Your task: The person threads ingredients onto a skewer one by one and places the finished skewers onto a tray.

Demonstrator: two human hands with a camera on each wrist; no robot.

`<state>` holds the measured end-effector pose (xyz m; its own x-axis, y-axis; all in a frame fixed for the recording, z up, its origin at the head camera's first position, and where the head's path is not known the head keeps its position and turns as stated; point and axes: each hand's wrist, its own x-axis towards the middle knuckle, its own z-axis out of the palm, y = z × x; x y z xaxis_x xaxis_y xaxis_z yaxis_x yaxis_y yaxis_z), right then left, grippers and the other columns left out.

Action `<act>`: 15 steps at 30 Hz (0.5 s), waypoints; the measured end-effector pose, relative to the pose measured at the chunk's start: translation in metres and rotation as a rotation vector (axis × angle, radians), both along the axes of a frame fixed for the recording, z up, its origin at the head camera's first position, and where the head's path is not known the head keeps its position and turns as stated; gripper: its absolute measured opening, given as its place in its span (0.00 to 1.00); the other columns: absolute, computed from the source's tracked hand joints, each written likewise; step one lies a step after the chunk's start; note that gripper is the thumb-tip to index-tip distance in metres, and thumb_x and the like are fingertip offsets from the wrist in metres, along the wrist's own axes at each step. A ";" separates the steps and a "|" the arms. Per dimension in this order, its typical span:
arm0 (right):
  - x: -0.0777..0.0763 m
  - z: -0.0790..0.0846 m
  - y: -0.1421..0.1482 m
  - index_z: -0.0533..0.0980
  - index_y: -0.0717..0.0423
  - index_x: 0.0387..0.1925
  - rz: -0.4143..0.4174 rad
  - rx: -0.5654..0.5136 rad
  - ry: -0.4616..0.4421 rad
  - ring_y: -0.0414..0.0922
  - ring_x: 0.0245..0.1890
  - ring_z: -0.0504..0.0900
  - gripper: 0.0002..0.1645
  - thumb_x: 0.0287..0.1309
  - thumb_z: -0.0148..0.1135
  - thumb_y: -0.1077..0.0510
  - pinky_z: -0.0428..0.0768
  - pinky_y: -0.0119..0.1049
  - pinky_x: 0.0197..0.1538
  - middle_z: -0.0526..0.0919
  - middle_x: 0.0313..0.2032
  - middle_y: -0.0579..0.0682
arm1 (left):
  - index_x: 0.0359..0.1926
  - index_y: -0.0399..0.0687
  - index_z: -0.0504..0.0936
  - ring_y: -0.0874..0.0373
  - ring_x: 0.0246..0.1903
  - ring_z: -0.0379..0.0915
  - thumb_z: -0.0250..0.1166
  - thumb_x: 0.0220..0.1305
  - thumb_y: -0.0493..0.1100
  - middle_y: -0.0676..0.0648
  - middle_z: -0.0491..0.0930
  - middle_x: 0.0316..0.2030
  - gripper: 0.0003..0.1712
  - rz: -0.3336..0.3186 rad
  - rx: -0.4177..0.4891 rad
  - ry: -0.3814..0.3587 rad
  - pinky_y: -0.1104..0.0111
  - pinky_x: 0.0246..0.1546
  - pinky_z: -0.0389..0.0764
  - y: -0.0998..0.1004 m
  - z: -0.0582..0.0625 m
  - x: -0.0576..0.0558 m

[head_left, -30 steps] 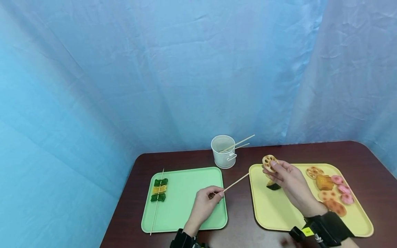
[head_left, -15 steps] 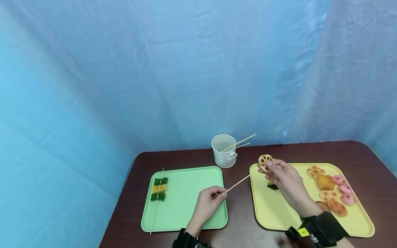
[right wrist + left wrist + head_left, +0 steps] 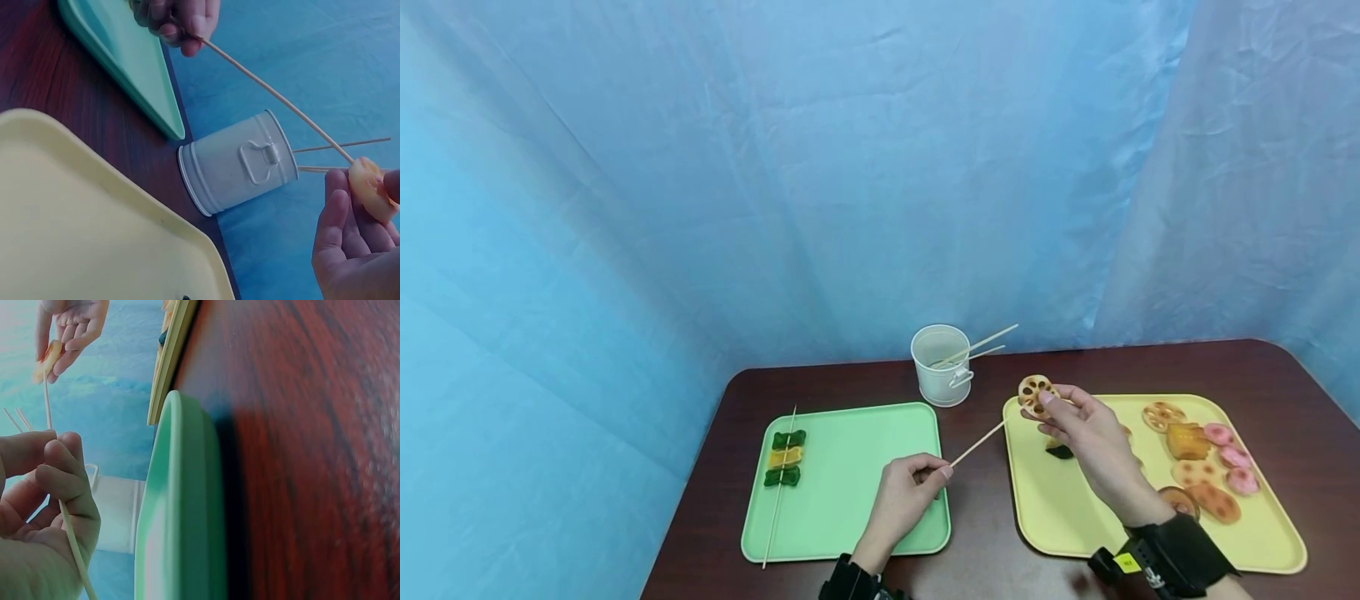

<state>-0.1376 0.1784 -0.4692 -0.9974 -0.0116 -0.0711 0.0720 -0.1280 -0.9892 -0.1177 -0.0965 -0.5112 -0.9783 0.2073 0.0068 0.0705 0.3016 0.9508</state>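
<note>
Between thumb and fingers, my left hand (image 3: 908, 493) pinches a thin wooden skewer (image 3: 977, 442) over the right side of the green tray (image 3: 857, 525). The skewer slants up to the right. My right hand (image 3: 1093, 446) pinches a lotus root slice (image 3: 1036, 395) above the yellow tray (image 3: 1052, 525). In the right wrist view the skewer's tip meets the edge of the lotus root slice (image 3: 370, 187); how deep it goes in I cannot tell. A finished-looking skewer with green and yellow pieces (image 3: 785, 459) lies on the green tray's left side.
A white bucket (image 3: 942, 383) holding a few skewers stands behind, between the trays. On the yellow tray's right lie another lotus slice (image 3: 1162, 415), a yellow-brown block (image 3: 1186, 442), pink pieces (image 3: 1232, 457) and browned pieces (image 3: 1216, 502). A dark-rimmed piece (image 3: 1060, 452) is partly hidden by my right hand.
My right hand has moved left with the lotus root slice, bringing it to the skewer's tip. My left hand has shifted slightly right with the skewer.
</note>
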 end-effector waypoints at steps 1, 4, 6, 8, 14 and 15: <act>0.000 0.000 0.000 0.71 0.63 0.56 -0.007 0.026 0.002 0.37 0.46 0.85 0.26 0.74 0.60 0.46 0.83 0.31 0.49 0.86 0.45 0.41 | 0.39 0.36 0.89 0.68 0.20 0.72 0.70 0.67 0.40 0.37 0.85 0.26 0.09 -0.001 0.001 -0.003 0.77 0.22 0.67 0.000 0.000 0.000; 0.000 0.001 0.000 0.71 0.64 0.57 -0.021 0.101 0.010 0.37 0.45 0.83 0.28 0.74 0.60 0.44 0.83 0.31 0.48 0.85 0.44 0.41 | 0.38 0.35 0.89 0.68 0.19 0.72 0.70 0.68 0.39 0.37 0.85 0.26 0.09 -0.003 -0.002 0.001 0.77 0.21 0.66 0.001 0.000 0.000; 0.000 0.001 0.000 0.72 0.65 0.58 -0.022 0.126 0.011 0.37 0.45 0.83 0.29 0.74 0.60 0.43 0.83 0.31 0.48 0.85 0.45 0.42 | 0.38 0.36 0.89 0.68 0.19 0.71 0.70 0.68 0.39 0.37 0.84 0.26 0.08 -0.004 -0.006 0.006 0.77 0.21 0.66 0.001 0.000 0.000; 0.001 0.002 0.000 0.72 0.66 0.58 -0.017 0.148 0.008 0.37 0.45 0.83 0.30 0.74 0.59 0.43 0.83 0.31 0.48 0.85 0.44 0.42 | 0.38 0.36 0.89 0.68 0.18 0.70 0.70 0.68 0.39 0.37 0.84 0.25 0.08 -0.002 -0.012 0.008 0.77 0.20 0.65 0.002 0.000 0.001; 0.001 0.000 -0.002 0.73 0.67 0.61 0.001 0.187 -0.009 0.37 0.46 0.85 0.34 0.74 0.59 0.41 0.83 0.38 0.52 0.86 0.44 0.44 | 0.38 0.35 0.89 0.70 0.15 0.69 0.70 0.67 0.39 0.37 0.85 0.26 0.09 0.006 -0.009 0.024 0.78 0.18 0.63 0.005 0.001 0.002; 0.001 0.000 -0.003 0.73 0.67 0.62 0.000 0.198 -0.010 0.38 0.46 0.85 0.34 0.74 0.59 0.41 0.83 0.39 0.53 0.86 0.45 0.44 | 0.38 0.35 0.89 0.71 0.15 0.68 0.70 0.67 0.39 0.36 0.85 0.27 0.09 0.007 -0.010 0.032 0.79 0.18 0.63 0.006 0.002 0.002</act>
